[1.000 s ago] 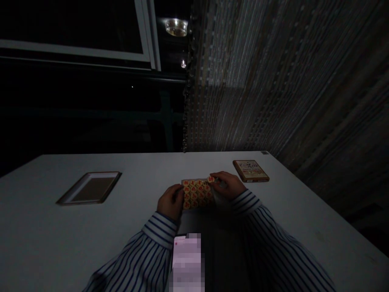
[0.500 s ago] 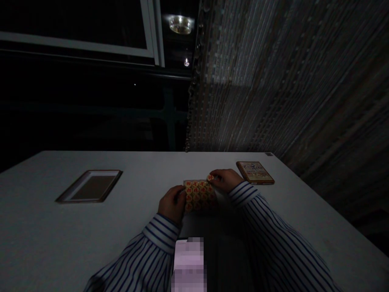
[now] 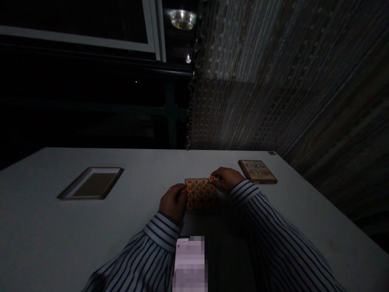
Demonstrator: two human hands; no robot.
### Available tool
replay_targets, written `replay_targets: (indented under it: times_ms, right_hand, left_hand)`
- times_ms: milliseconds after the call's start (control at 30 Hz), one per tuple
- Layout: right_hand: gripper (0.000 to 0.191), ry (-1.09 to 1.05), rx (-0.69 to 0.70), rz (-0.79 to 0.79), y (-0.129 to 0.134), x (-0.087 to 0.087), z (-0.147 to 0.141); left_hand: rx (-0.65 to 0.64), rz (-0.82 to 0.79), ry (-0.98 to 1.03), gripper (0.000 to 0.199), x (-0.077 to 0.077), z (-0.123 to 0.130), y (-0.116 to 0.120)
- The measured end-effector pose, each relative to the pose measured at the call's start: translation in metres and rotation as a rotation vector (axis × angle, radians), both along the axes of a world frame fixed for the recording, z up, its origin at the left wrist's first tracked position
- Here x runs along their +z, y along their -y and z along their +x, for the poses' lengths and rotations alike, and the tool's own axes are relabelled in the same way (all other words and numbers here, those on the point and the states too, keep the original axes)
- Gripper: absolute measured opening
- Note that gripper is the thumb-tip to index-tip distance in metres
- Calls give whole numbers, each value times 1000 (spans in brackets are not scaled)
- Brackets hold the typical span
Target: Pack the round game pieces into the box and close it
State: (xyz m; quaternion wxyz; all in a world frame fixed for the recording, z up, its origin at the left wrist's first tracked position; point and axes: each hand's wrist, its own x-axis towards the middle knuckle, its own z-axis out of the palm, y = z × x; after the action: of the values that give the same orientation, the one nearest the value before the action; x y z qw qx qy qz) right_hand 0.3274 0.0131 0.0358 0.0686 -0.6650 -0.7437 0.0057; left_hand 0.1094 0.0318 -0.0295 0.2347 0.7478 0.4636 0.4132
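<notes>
Round xiangqi pieces [image 3: 197,194] with red characters sit in tight rows in a shallow tray [image 3: 191,179]; the nearest rows are in shadow. My left hand [image 3: 173,202] is closed at the tray's left edge, thumb and fingers against its side. Between the thumb and fingers of my right hand [image 3: 227,178] is a single xiangqi piece [image 3: 212,178], character side up and slightly tilted, at the tray's far right corner. Whether that piece touches the tray floor I cannot tell.
On the white table [image 3: 146,162], an open shallow box part [image 3: 95,184] lies to the left and a printed box lid [image 3: 257,172] to the right. A lit phone screen [image 3: 190,259], partly pixelated, is at the near edge. A string curtain [image 3: 243,81] hangs behind.
The piece in my right hand has come slightly lower, closer to the tray's far right corner. My left hand keeps its place at the tray; the camera view has shifted slightly.
</notes>
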Motion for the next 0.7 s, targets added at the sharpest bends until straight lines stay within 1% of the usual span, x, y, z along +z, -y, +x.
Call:
replay_targets:
  times_ms: [200,433,700]
  right_hand:
    - [28,11,21,-44,-4,-3,1]
    - [28,11,47,-55,-4,-3,1]
    - [27,10,45,-75,-7,-5,3]
  left_hand:
    - [-2,-2,-12,26,0,0,0]
    - [-10,1,-10,25,-2,0,0]
    - [-23,-3,9,23,-3,0,0]
